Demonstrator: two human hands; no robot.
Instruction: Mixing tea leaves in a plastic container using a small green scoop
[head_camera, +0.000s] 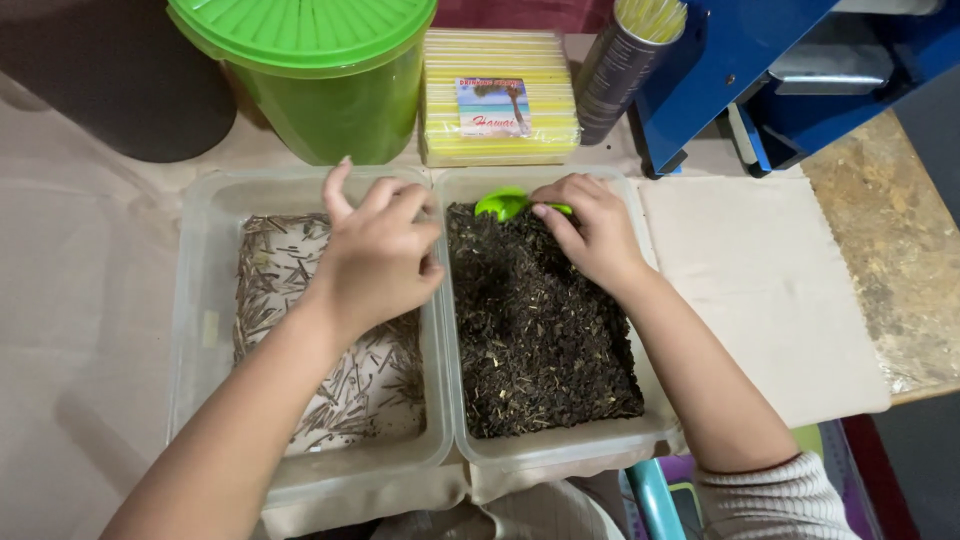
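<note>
Two clear plastic tubs sit side by side. The left tub (200, 300) holds thin brown and pale slivers. The right tub (560, 445) is filled with dark, crumbly dried leaf matter. My right hand (592, 232) grips a small green scoop (503, 204) at the far end of the right tub, its bowl resting on the dark material. My left hand (375, 258) hovers over the left tub near the wall between the tubs, fingers curled with one finger raised; whether it holds anything is hidden.
Behind the tubs stand a green lidded bucket (320, 80), a wrapped stack of yellow sheets (500, 100) and a dark cylinder of yellow sticks (625, 60). A blue machine (730, 70) sits at the back right. A beige cloth (770, 290) lies right of the tubs.
</note>
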